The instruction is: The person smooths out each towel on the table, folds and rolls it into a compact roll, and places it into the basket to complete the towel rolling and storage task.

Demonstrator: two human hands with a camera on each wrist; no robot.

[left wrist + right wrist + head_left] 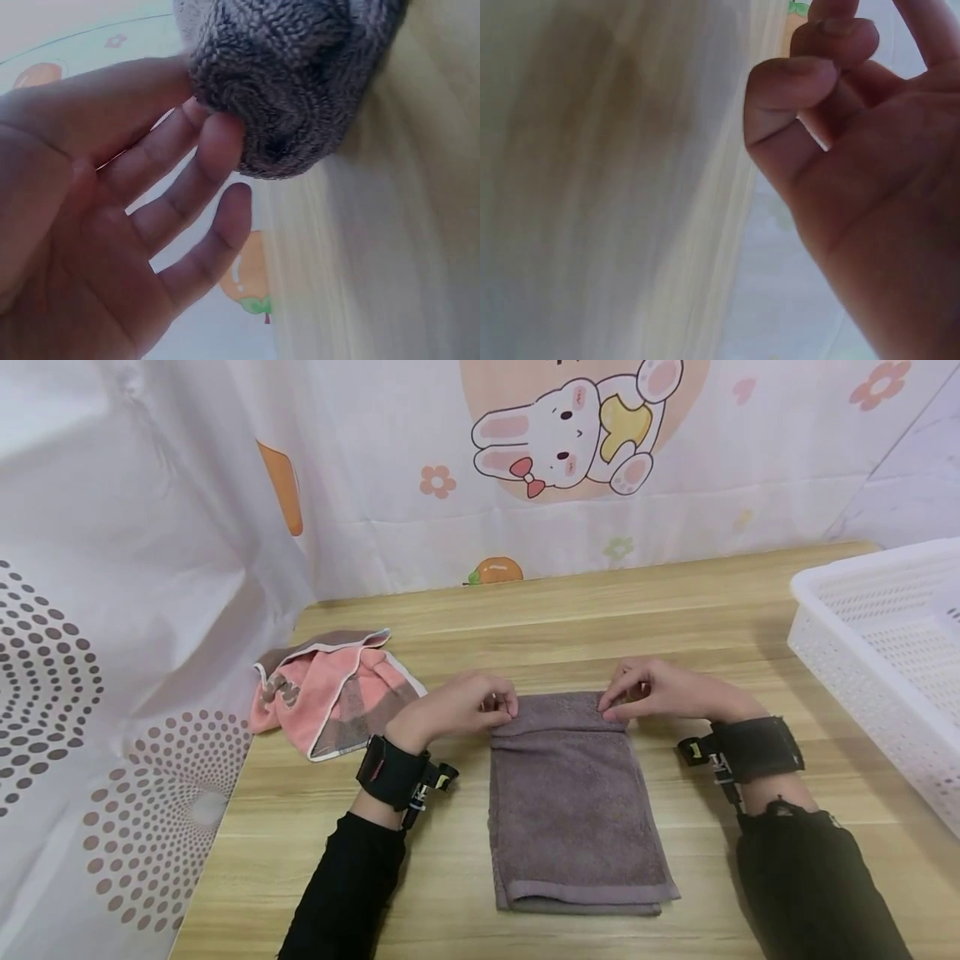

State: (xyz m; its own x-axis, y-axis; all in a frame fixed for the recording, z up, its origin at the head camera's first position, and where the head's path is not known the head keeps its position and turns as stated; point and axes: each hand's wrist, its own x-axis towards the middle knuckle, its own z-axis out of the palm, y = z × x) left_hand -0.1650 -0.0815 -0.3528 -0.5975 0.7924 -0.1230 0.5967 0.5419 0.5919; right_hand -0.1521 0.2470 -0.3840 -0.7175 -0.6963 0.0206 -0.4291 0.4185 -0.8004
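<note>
A brownish-purple towel (573, 810) lies in a folded rectangle on the table, its far end turned over into a narrow band. At that band's left corner my left hand (467, 703) pinches the cloth between thumb and fingers. The left wrist view shows the towel's rolled end (285, 97) at the fingertips of the left hand (142, 187). My right hand (660, 689) pinches the opposite corner of the band. In the right wrist view the right hand (870, 150) has curled fingers, and the towel is out of sight there.
A crumpled pink and brown cloth (330, 689) with white edging lies left of the towel. On the right stands a white perforated basket (862, 668). A printed curtain (375, 485) hangs behind the wooden table (450, 627), and white sheeting covers the left side.
</note>
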